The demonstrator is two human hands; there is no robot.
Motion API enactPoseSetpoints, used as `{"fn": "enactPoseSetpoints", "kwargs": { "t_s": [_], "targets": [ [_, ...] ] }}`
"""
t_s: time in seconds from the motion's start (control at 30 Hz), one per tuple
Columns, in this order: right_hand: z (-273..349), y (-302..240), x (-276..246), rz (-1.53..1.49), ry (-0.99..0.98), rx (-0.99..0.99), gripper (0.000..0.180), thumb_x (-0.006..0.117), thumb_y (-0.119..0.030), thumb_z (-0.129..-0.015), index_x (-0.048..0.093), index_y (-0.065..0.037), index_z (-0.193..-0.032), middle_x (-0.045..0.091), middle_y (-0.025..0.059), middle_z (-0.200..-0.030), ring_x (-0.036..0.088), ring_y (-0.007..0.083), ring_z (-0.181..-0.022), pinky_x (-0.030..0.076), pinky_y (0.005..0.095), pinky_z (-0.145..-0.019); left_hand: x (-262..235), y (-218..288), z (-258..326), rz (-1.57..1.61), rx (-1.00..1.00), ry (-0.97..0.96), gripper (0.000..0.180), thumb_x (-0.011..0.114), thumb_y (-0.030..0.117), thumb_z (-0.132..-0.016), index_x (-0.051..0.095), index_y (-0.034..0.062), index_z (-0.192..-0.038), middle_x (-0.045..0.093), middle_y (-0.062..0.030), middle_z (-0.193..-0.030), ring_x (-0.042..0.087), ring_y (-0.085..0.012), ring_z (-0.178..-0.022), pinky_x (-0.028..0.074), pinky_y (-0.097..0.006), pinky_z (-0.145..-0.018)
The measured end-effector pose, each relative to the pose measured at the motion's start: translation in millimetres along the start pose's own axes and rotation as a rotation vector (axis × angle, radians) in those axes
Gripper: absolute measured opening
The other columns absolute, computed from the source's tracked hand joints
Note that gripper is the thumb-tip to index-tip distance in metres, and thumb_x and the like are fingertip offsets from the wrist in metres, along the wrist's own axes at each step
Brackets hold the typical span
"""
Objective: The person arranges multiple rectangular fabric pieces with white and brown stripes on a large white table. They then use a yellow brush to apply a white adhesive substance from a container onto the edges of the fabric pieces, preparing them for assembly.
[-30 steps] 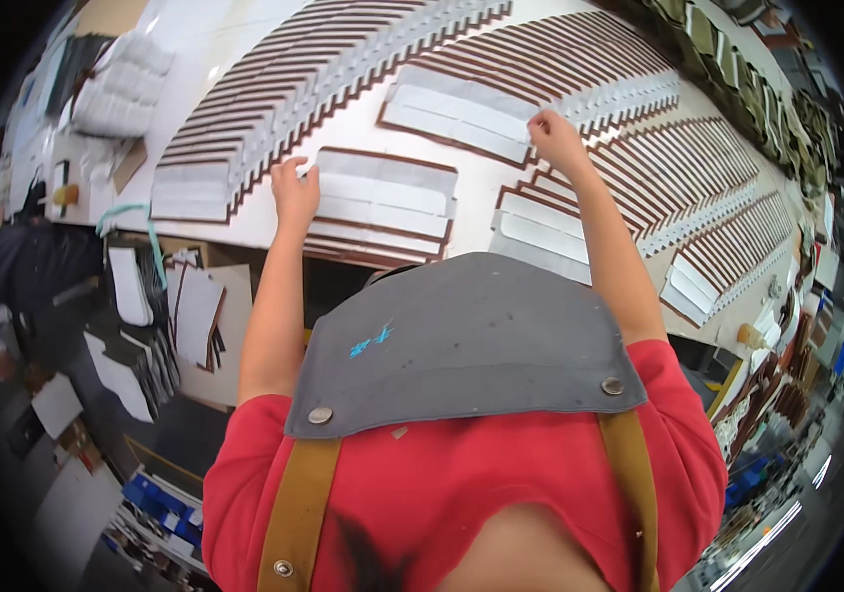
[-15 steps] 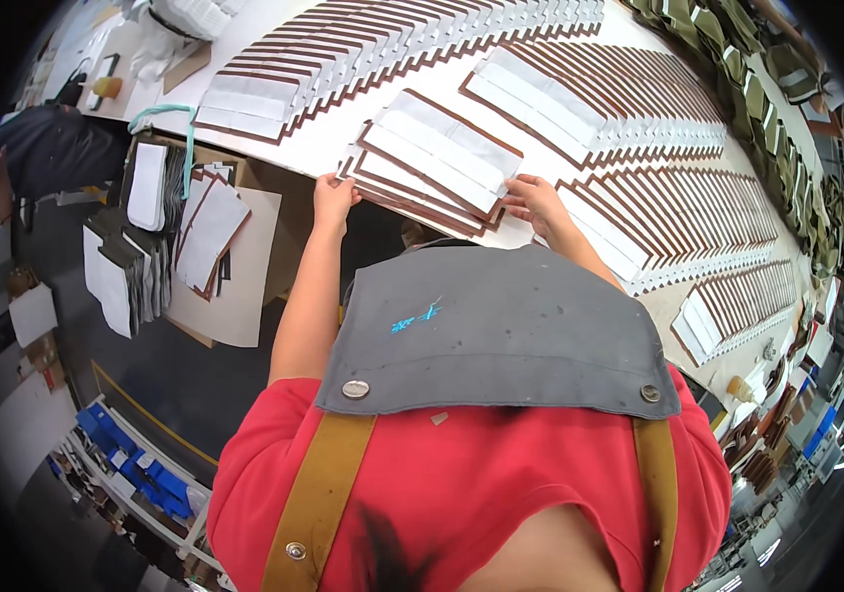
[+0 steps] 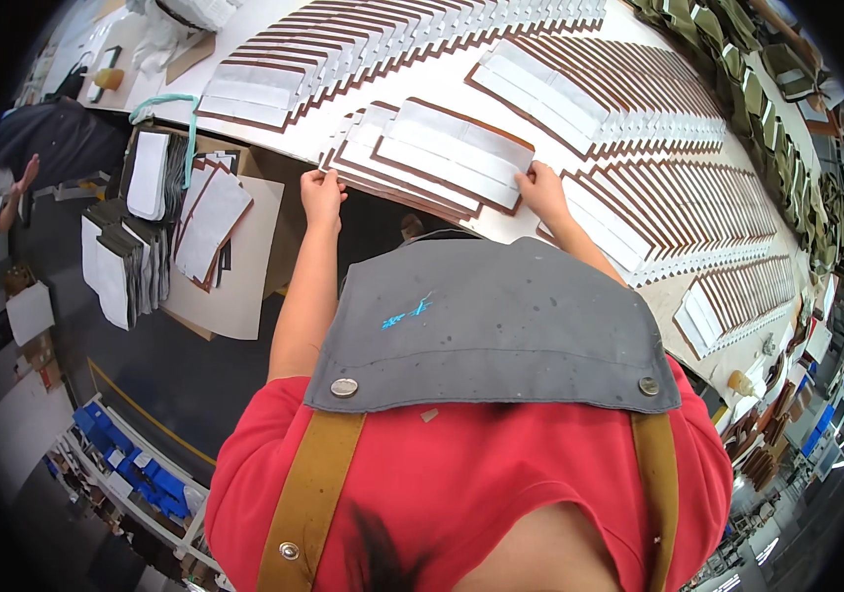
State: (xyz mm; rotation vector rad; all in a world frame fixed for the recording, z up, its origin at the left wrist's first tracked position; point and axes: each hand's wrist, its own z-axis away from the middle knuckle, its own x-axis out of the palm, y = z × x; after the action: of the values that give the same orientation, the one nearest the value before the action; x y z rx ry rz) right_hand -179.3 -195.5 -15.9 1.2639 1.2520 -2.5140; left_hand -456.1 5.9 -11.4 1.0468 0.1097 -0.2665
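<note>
A fanned pile of flat white panels with brown edges lies at the near edge of the white table. Its top panel [image 3: 459, 141] overlaps several others, which stick out to the left in steps. My right hand [image 3: 544, 192] is closed, thumb and fingers pinching the right end of that top panel. At the pile's left end, my left hand [image 3: 322, 200] is also closed, its fingertips next to the corners of the lower panels [image 3: 392, 178]. Whatever those fingers pinch is too small to make out.
Long overlapping rows of similar panels [image 3: 629, 94] cover the white table [image 3: 343, 84]. Dark green pieces [image 3: 738, 79] line its far right side. Left of me, stacked dark and white pieces [image 3: 126, 259] stand beside a cardboard sheet [image 3: 244, 266]. Another person's hand [image 3: 27, 175] shows at far left.
The panels have spread further apart, the top one shifting right. My left hand has moved slightly left, and my right hand's fingers have closed at the panel's end. Another person's hand has appeared at far left.
</note>
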Motion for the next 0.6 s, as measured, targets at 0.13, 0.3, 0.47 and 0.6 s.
{"fn": "enactPoseSetpoints", "kwargs": {
  "t_s": [0.13,0.3,0.47,0.6],
  "targets": [
    [7,3,-9,-0.084,0.082,-0.026,0.023,0.057,-0.018,-0.078,0.052,0.003,-0.086,0.057,0.0163,-0.076,0.055,0.0282,-0.069,0.044,0.0374,-0.064,-5,-13,-11,-0.565,0.666,0.245,0.029,0.056,0.008,-0.075,0.044,-0.0014,-0.1,0.048,-0.0158,-0.096,0.047,-0.0252,-0.087,0.039,-0.039,-0.08],
    [6,12,11,-0.265,0.195,0.0,0.027,0.054,-0.016,-0.081,0.054,0.003,-0.1,0.057,0.0102,-0.073,0.054,0.0205,-0.062,0.045,0.0336,-0.057,23,-6,-2,-0.836,0.757,-0.005,0.043,0.059,0.01,-0.071,0.044,0.0002,-0.111,0.045,-0.0194,-0.106,0.041,-0.0353,-0.104,0.031,-0.044,-0.092],
    [7,15,-9,-0.872,-0.063,0.34,0.02,0.052,-0.01,-0.082,0.056,-0.002,-0.1,0.056,0.0024,-0.075,0.052,0.0105,-0.06,0.044,0.0263,-0.046,22,-9,-21,-0.929,0.577,-0.075,0.053,0.063,0.013,-0.068,0.041,-0.0007,-0.114,0.04,-0.022,-0.112,0.04,-0.0375,-0.105,0.033,-0.046,-0.091],
    [9,30,-13,-1.04,-0.053,0.416,0.015,0.051,-0.012,-0.084,0.054,-0.009,-0.098,0.056,-0.0014,-0.085,0.053,0.0092,-0.072,0.046,0.0284,-0.063,34,15,-11,-1.123,0.472,-0.053,0.059,0.067,0.018,-0.065,0.04,-0.0007,-0.114,0.043,-0.0192,-0.109,0.044,-0.0345,-0.103,0.037,-0.042,-0.089]
  ]
}}
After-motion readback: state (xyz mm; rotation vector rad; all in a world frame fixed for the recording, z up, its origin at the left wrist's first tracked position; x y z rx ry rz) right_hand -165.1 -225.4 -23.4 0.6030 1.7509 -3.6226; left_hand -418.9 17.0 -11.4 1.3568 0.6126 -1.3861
